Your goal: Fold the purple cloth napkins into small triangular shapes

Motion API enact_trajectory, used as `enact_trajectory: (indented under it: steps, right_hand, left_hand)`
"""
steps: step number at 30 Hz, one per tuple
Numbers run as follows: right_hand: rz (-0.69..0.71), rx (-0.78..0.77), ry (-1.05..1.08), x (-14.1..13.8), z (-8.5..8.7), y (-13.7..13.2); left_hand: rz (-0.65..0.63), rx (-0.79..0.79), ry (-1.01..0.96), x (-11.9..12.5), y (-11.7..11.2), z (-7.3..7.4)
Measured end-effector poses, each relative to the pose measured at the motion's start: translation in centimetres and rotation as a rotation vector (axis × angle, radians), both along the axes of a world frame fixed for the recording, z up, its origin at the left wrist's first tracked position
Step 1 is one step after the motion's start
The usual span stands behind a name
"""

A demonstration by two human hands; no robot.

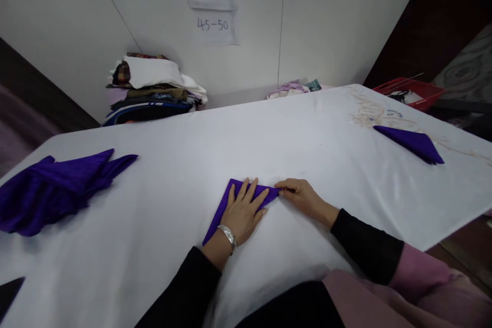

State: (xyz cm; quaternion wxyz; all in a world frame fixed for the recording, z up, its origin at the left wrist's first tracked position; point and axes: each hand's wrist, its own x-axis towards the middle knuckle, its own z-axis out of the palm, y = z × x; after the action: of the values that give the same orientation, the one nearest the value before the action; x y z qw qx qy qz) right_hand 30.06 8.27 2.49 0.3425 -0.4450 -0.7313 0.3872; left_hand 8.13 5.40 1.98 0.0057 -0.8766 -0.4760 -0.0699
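Note:
A purple cloth napkin, folded into a triangle, lies on the white tablecloth in front of me. My left hand presses flat on its middle with the fingers spread, covering much of it. At the napkin's right corner, my right hand pinches the tip between thumb and fingers. To the left is a loose heap of purple napkins. Another purple napkin, folded into a narrow pointed shape, rests on the right of the table.
The white tablecloth has an embroidered pattern at the right. A stack of folded clothes stands at the back left against the wall. More cloth lies along the back edge. Beyond the far right side is a red basket.

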Motion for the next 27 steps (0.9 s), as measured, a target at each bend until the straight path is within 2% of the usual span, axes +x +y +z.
enact_trajectory:
  steps: [7,14,18,22,27]
  right_hand:
    - [0.008,-0.152,0.069,-0.3,0.2,0.0]
    - [-0.051,-0.271,0.066,-0.8,0.9,-0.1]
    - [-0.041,-0.265,0.054,-0.8,1.5,-0.2]
    - [-0.074,-0.226,0.033,-0.9,1.0,0.0]
    - [-0.066,-0.089,-0.087,-0.7,0.4,0.1]
  left_hand:
    - [0.002,-0.003,0.009,0.1,0.0,0.2]
    - [-0.004,0.014,-0.009,0.0,0.0,-0.1]
    - [-0.004,0.004,-0.007,0.1,0.0,0.1]
    - [-0.003,-0.004,-0.007,0.1,0.0,0.2]
    - [-0.004,-0.001,-0.013,0.1,0.0,0.2]
